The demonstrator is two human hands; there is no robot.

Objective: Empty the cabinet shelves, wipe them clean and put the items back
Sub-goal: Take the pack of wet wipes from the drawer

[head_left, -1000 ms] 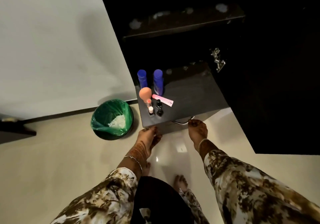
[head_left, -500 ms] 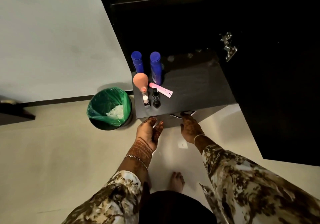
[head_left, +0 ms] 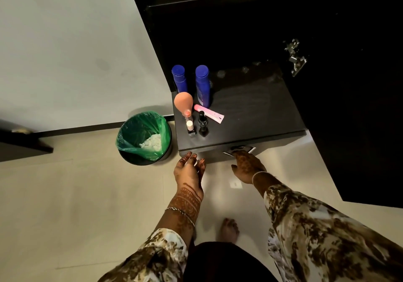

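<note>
A green-lined bin (head_left: 144,137) stood by the wall. The left hand (head_left: 189,172) hovered at the front edge of the black drawer unit (head_left: 250,116), fingers straight and slightly apart. On the unit's top stood two blue bottles (head_left: 202,85), nail polish bottles (head_left: 191,127) and a pink tube (head_left: 209,112). The right hand (head_left: 247,166) curled its fingers on the metal handle (head_left: 250,149).

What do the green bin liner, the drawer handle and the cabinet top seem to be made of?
The green bin liner: thin plastic film, crinkled and glossy. The drawer handle: probably metal, silvery and reflective. The cabinet top: perhaps laminated board, dark, flat, faint sheen.
</note>
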